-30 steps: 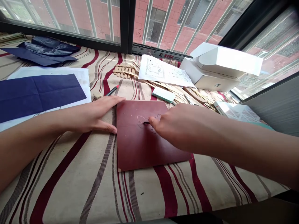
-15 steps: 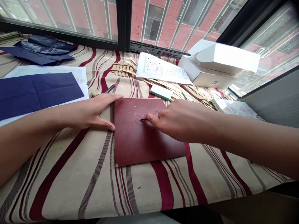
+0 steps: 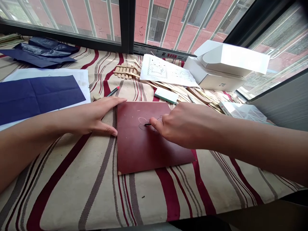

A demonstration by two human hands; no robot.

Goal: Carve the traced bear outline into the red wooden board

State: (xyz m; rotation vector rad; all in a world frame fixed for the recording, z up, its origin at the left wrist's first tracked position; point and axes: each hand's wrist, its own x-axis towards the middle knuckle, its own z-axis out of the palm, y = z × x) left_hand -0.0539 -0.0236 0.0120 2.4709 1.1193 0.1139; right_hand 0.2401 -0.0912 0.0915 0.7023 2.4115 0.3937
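Note:
A reddish-brown board lies flat on the striped cloth, with a looping outline and a pale scratched line on its surface. My right hand is closed around a thin dark-tipped tool, whose point meets the outline; the fist hides the rest of it, so its exact kind is unclear. My left hand lies at the board's left edge, fingers stretched toward the upper corner and thumb spread lower down, touching the edge. A black pen with a red end rests just beyond the left hand.
Beyond the board are a small pale box, thin wooden strips and a printed sheet. A white box stands by the window, and a flat patterned box lies at right. Dark blue paper covers white paper at left.
The tool tip and my right hand have shifted very slightly left along the outline. The pale scratched line looks a little fuller. My left hand stays at the board's edge.

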